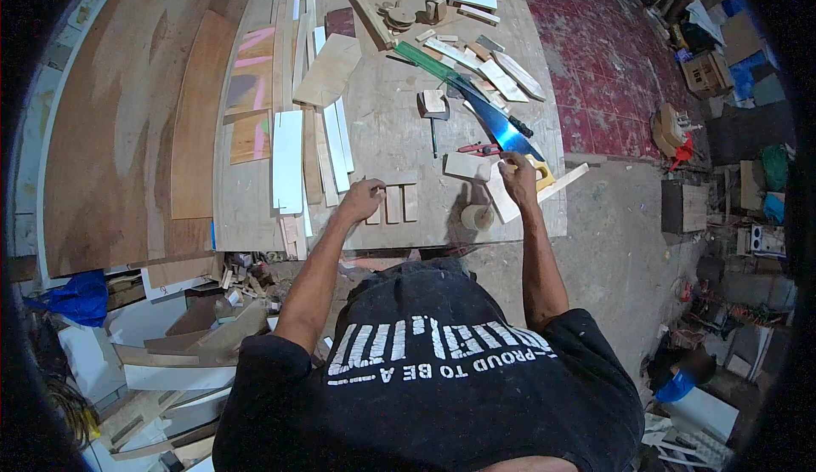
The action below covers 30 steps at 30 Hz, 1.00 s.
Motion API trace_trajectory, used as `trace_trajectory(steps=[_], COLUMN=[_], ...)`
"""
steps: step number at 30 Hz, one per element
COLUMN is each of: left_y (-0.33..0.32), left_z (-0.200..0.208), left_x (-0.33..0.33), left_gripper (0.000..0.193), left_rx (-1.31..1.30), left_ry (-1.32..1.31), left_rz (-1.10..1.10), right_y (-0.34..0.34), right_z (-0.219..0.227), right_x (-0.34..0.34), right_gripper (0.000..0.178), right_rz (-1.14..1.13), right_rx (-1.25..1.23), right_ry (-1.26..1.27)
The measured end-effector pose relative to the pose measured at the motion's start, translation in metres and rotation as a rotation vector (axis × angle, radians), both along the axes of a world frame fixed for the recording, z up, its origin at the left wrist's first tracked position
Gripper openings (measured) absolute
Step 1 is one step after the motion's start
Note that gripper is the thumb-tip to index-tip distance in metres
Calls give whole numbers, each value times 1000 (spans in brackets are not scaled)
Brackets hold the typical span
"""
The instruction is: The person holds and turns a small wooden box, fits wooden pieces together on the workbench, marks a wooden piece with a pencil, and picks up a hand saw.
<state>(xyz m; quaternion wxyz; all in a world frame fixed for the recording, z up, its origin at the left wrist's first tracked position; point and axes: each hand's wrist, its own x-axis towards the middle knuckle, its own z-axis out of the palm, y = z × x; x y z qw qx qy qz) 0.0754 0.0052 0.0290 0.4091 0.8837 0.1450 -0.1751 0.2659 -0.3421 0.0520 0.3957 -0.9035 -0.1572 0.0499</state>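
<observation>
From this position, the left hand (362, 203) is at the small wooden pieces (410, 202) by the near edge of the bench (378, 136). The right hand (519, 180) is beside the handsaw's (503, 132) yellow handle, toward the near right corner.

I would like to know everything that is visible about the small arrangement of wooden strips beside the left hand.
The small arrangement of wooden strips looks like bare, pale brown wood. One strip runs crosswise on its far side; at least two others extend from it toward the near edge, side by side with a gap. It lies flat on the worktable. The left hand covers part of its left end and seems to touch it. Whether the strips are joined cannot be told.
</observation>
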Motion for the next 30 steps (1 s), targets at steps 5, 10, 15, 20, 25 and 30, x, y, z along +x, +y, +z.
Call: trace_trajectory(steps=[5, 10, 15, 20, 25, 30], left_y=[6, 2, 0, -10, -18, -23], left_z=[-11, -24, -52, -46, -38, -38], left_x=[-47, -79, -91, -80, -73, -77], left_gripper=[20, 32, 31, 29, 38, 42], left_rx=[1, 126, 137, 41, 84, 142], left_ry=[-230, -107, -80, -14, 102, 86], left_rz=[371, 425, 476, 472, 425, 343], right_y=[35, 80, 108, 120, 149, 180], right_z=[44, 29, -5, -32, -44, -43], right_x=[-36, -81, -103, -101, -95, -92], right_gripper=[36, 36, 23, 46, 50, 40], right_rz=[-120, 67, 309, 500, 505, 589], right_rx=[87, 44, 20, -147, -220, -457], right_ry=[27, 11, 95, 168, 35, -120])
